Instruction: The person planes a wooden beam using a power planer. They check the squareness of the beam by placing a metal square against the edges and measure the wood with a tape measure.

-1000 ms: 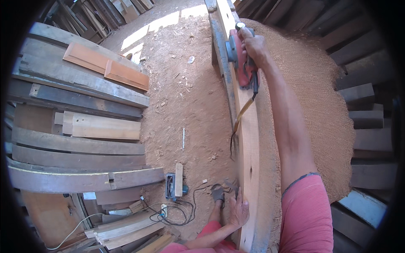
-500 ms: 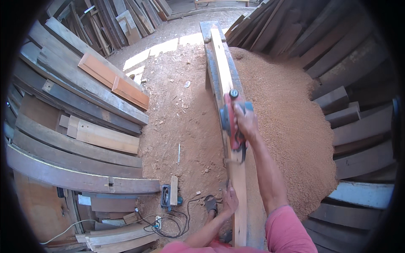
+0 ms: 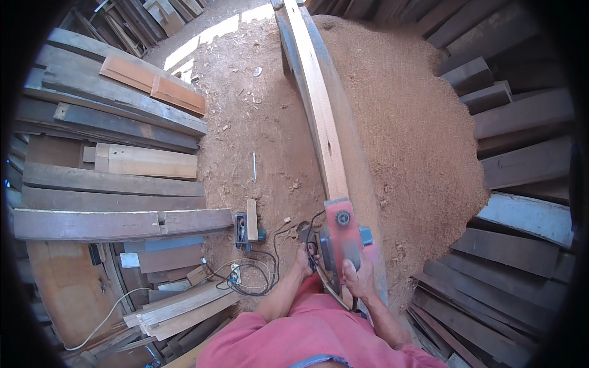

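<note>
A long pale wooden beam (image 3: 319, 110) runs away from me along a narrow, worn bench (image 3: 354, 135). On its near end rests a red and dark electric hand planer (image 3: 345, 236) with a black knob at its front. My right hand (image 3: 359, 277) is wrapped round the planer's rear handle, close to my body. Left of the planer, my left hand (image 3: 303, 260) is closed on the black power cord (image 3: 311, 244), apart from the beam. Part of the beam's near end is hidden under the planer and my right hand.
A large heap of wood shavings (image 3: 411, 129) lies right of the bench. Stacked boards (image 3: 116, 178) line the left, and more planks (image 3: 521, 165) the right. On the floor at left stand a second blue power tool (image 3: 240, 230) with a wood piece on it and coiled cords (image 3: 254, 282).
My right hand has drawn the planer back along the beam to its near end. My left hand has left the beam's side and now holds the cord. The view has tilted nearer my body.
</note>
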Tool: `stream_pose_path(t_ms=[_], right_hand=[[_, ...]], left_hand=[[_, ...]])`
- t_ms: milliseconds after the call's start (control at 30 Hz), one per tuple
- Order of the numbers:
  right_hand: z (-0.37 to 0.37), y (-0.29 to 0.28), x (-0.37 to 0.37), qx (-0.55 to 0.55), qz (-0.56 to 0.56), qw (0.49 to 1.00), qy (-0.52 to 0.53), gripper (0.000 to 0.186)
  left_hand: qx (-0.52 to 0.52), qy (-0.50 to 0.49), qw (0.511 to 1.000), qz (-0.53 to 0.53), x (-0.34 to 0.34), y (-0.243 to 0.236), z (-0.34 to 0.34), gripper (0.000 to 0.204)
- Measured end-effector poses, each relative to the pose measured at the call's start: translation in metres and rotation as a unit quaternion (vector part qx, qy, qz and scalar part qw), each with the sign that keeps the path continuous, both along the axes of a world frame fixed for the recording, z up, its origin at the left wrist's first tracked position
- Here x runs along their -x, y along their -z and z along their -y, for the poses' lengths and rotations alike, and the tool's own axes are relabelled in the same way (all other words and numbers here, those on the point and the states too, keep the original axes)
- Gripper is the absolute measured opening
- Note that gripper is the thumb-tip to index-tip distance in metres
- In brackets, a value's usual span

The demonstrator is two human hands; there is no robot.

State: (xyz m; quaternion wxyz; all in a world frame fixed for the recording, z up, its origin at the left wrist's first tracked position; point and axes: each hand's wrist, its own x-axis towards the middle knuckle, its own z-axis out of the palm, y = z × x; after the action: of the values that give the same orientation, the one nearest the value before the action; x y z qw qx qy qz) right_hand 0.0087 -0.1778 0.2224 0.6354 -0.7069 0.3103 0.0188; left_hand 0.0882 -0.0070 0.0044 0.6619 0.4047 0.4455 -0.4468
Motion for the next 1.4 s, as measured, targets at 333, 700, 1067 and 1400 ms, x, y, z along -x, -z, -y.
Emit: stream_pose_path(t_ms=[333, 700, 1067, 1400], right_hand=[[0.072, -0.004, -0.242, 0.045, 0.057, 0.997, -0.015, 0.046], [0.145, -0.011, -0.384, 0.073, 0.048, 0.996, 0.020, 0.053], [0.035, 0.003, -0.050, -0.013, -0.019, 1.000, -0.013, 0.032], [0.019, -0.006, -0.031, -0.004, 0.023, 1.000, 0.001, 0.052]], left_hand=[[-0.044, 0.022, 0.993, 0.103, -0.052, 0.038, -0.032, 0.036], [-0.029, -0.065, 0.981, 0.179, -0.129, -0.063, 0.010, 0.028], [-0.085, 0.154, 0.978, 0.114, 0.015, -0.003, -0.061, 0.021], [-0.071, 0.194, 0.948, 0.241, 0.013, -0.005, -0.015, 0.027]])
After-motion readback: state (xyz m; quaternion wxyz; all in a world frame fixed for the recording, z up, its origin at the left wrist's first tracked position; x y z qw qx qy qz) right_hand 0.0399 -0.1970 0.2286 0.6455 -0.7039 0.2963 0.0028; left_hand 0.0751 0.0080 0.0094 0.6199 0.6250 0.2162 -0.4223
